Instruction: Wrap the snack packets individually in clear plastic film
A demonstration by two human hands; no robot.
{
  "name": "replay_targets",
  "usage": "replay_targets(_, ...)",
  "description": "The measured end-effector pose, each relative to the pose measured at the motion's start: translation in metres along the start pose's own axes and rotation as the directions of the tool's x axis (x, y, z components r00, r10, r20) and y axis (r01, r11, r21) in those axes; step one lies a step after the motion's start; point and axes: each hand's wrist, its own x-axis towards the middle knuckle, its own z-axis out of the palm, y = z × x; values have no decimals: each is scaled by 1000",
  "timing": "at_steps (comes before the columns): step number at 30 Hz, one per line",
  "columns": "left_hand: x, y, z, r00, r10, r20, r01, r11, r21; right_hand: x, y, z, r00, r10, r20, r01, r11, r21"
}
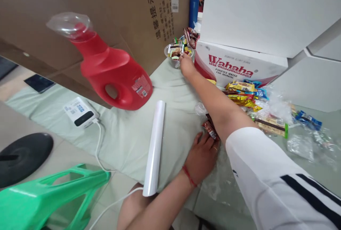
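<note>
My right hand [187, 65] reaches far forward to a clear plastic bowl [167, 51] of small wrapped snacks. Its fingers are bent together at the bowl's near side, and whatever they pinch is hidden. Nearer to me, my left hand [201, 154], with a red cord at the wrist, lies palm down on the pale green cloth [176, 116]. The fingers are spread, and their tips touch a dark red-brown snack packet [210, 129]. Under my right forearm, part of that small group of packets is hidden.
Yellow snack packets [241, 87], a blue packet [309, 119] and crumpled clear wrappers [301, 146] lie right. A Wahaha carton [234, 64] stands behind. Left are a red jug [114, 70], a white tube [155, 148], a white device [80, 112] and a green stool [53, 194].
</note>
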Motion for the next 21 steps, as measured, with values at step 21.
replay_targets(21, 5, 4, 2, 999, 15, -38, -12, 997, 70, -350, -78, -119, 931, 219, -291, -54, 874, 483)
